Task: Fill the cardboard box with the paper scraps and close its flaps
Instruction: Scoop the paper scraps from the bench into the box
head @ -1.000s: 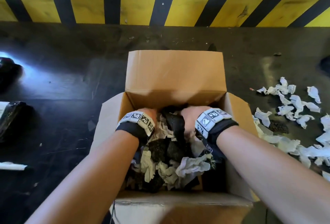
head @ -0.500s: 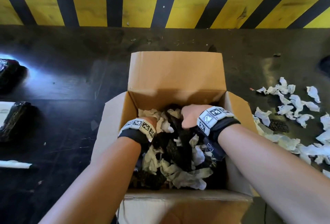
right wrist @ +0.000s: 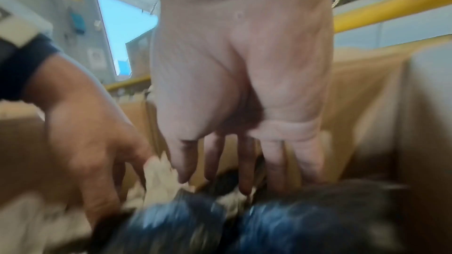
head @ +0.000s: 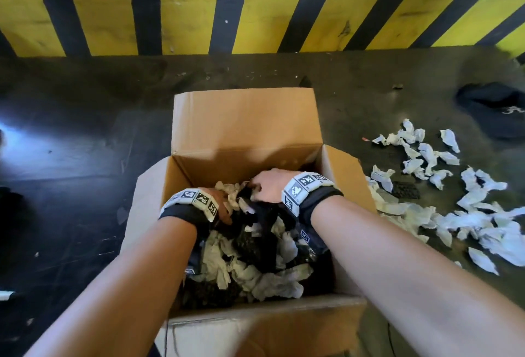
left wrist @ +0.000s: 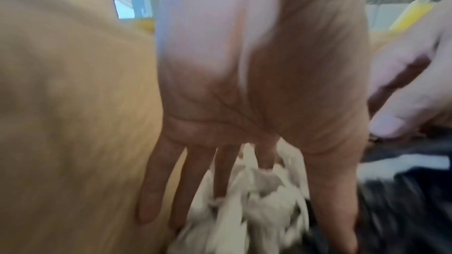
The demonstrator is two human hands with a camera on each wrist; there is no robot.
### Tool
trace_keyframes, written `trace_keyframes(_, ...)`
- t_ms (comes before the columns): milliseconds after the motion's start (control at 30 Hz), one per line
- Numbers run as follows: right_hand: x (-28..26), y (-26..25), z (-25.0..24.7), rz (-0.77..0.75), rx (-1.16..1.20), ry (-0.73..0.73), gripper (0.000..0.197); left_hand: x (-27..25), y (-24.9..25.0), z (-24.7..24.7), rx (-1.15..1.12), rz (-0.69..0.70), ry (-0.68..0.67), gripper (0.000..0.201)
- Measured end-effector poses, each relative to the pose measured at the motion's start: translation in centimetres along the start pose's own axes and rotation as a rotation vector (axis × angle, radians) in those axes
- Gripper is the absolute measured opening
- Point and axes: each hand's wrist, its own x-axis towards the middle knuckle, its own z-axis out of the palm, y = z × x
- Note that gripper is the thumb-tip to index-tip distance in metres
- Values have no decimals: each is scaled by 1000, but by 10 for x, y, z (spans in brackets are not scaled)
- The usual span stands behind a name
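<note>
**Cardboard box part-filled, both hands down in the scraps**

Cardboard box (head: 244, 129) at centre on the dark floor (head: 85, 135), all four flaps open, far flap upright. Inside, a heap of crumpled white paper scraps (head: 270, 280) mixed with dark pieces. Left hand (head: 220, 200) deep at the left wall, fingers (left wrist: 188, 184) straight and spread, tips pushed into white scraps (left wrist: 257, 200), nothing gripped. Right hand (head: 270, 186) just beside it toward the far wall, fingers (right wrist: 244, 165) long and slightly parted, tips touching dark scraps (right wrist: 305, 219); no curl around anything. Both wrist views blurred. Marker bands on both wrists, dark cuffs beneath.

More loose scraps (head: 454, 209) scattered on the floor to the right of the box, nearest ones right against the right flap. One dark patterned piece (head: 404, 190) among them. Dark cap (head: 497, 109) further off, far right. Yellow-and-black striped wall (head: 255, 15) beyond the box.
</note>
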Motion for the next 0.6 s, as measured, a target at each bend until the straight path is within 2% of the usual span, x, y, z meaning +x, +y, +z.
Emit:
trace_keyframes(67,-36,12,-19,-49,78,130,43,-19,14,-28,29,-15,27,63)
trace_keyframes(133,-74,33,-33,-51,168,266,36,-56,50,-59,97,11,117,56)
trace_keyframes(200,-113,67,-37,4,243,417,32,-97,100,-75,185,77,281,50)
trace_keyframes(267,-145,113,-32,100,290,518,34,-118,157,-79,216,165,389,45)
trace_keyframes(367,-194,187,-13,285,331,581,43,-148,246,-72,266,309,446,45)
trace_keyframes(500,-253,277,31,535,370,590,60,-156,350,-39,206,470,380,72)
trace_keyframes(600,-269,338,81,693,361,478,94,-140,408,1,196,463,295,91)
